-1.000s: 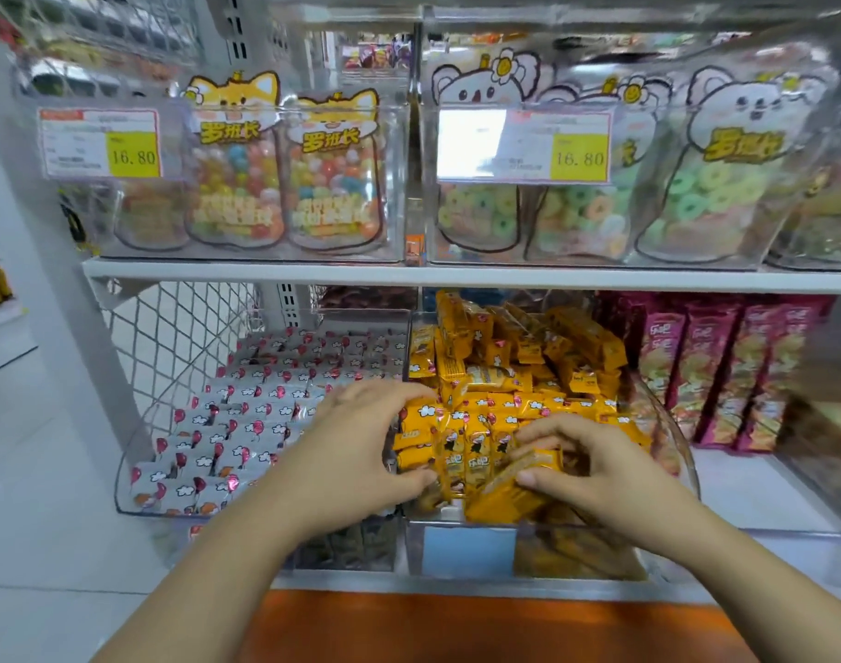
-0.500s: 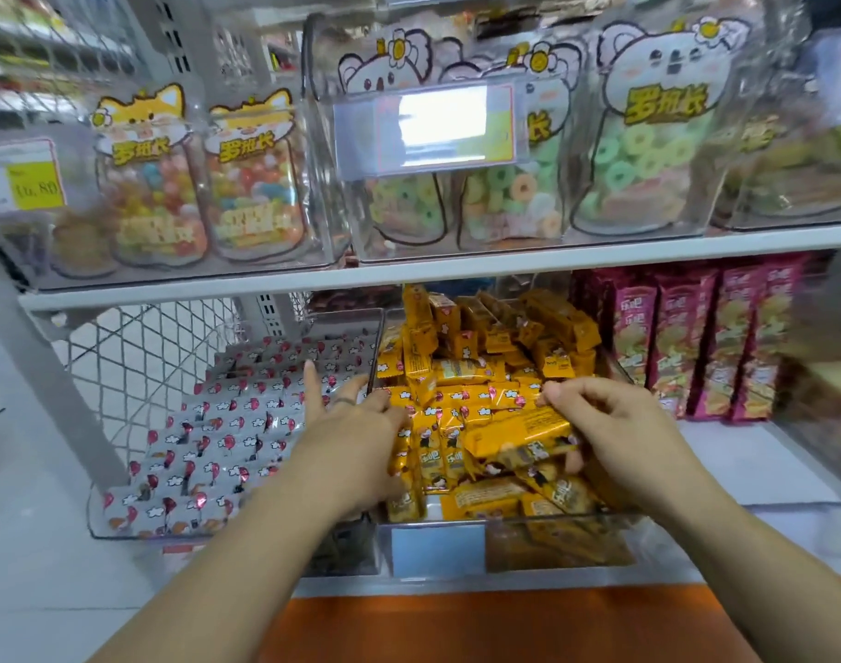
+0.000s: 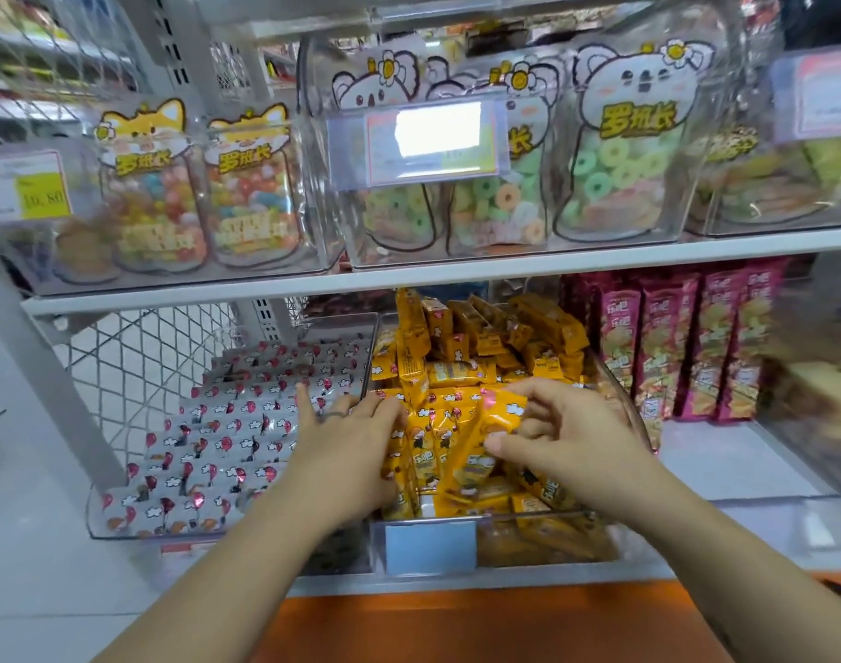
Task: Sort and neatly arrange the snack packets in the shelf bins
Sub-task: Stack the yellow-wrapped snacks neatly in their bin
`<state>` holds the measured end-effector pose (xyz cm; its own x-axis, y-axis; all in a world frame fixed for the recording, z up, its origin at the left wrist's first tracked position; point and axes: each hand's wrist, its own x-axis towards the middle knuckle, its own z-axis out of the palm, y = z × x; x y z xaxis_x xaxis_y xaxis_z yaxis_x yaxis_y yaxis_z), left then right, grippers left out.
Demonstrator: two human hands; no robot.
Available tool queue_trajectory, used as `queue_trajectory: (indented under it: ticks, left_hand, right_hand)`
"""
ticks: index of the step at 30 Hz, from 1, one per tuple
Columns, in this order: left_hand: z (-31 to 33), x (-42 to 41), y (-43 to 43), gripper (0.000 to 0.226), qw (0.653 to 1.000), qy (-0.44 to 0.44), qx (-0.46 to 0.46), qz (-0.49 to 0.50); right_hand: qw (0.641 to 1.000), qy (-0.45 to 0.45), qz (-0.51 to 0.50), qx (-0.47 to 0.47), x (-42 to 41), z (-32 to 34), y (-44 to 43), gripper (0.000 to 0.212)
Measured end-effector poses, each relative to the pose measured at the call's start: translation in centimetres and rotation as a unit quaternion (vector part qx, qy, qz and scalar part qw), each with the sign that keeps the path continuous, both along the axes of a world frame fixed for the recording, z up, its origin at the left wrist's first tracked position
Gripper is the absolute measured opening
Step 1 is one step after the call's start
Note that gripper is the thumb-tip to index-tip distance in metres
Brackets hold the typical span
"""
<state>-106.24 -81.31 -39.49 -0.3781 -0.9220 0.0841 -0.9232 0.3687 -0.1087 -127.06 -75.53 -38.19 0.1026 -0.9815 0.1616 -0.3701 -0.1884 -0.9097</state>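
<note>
At the lower shelf, middle bin: clear bin (image 3: pixel 528 515) heaped with yellow packets (image 3: pixel 461 370); loose and criss-crossed toward 12 o'clock; some stand on end nearer the front
Left hand: left hand (image 3: pixel 347 452) lies with fingers straight and spread, pressed flat against the 9 o'clock side of the heap; grasping nothing; a ring on one finger
Right hand: right hand (image 3: pixel 567 437) pinches one yellow packet (image 3: pixel 500 416) between thumb and fingertips, on top of the heap, at 3 o'clock from the left hand
Both hands: close together, the heap's front packets between them
Bin at 9 o'clock: white balloon packets (image 3: pixel 227 437) in tidy overlapping rows
Shelf at 3 o'clock: maroon packs (image 3: pixel 672 346) standing upright side by side
Upper shelf at 12 o'clock: candy bags (image 3: pixel 619 150) with cartoon animals inside clear bins; price tag (image 3: pixel 418 141) washed out by glare
Bin front at 6 o'clock: blue label (image 3: pixel 430 547); orange surface (image 3: pixel 457 629) below it
</note>
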Motion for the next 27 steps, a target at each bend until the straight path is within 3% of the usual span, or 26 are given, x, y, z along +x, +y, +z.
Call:
queue_trajectory:
  ticks: [4,7,10,14,20,22,24,27]
  left_hand:
    - [-0.1,1.3,0.1,0.052,0.996,0.082,0.024,-0.036]
    - [-0.2,2.9,0.1,0.047,0.973,0.209,0.032,-0.092]
    - [-0.6,4.2,0.3,0.029,0.941,0.308,0.01,-0.139]
    - [-1.2,4.5,0.5,0.043,0.952,0.26,-0.001,-0.161]
    - [-0.6,3.9,1.3,0.027,0.985,0.127,0.021,-0.112]
    - [-0.4,3.8,1.3,0.027,0.99,0.095,0.021,-0.105]
    - [-0.3,3.8,1.3,0.027,0.991,0.083,0.027,-0.102]
    - [-0.4,3.9,1.7,0.025,0.992,0.069,0.034,-0.101]
  right_hand:
    - [0.994,0.107,0.035,0.0,3.9,-0.9,-1.0,0.035]
    - [0.984,0.177,0.03,0.013,6.0,-2.4,-2.4,0.052]
    - [0.983,0.181,0.032,0.015,7.3,-3.5,-3.2,0.035]
    - [0.983,0.181,0.034,0.018,7.7,-4.1,-3.7,0.03]
    - [0.951,0.287,0.108,0.035,7.0,-2.8,-3.0,0.019]
    - [0.946,0.318,0.069,-0.002,5.6,-1.0,-3.1,0.017]
    - [0.929,0.366,0.025,-0.048,4.3,0.7,-3.4,0.015]
    - [0.879,0.47,0.063,-0.04,3.4,0.7,-4.0,0.018]
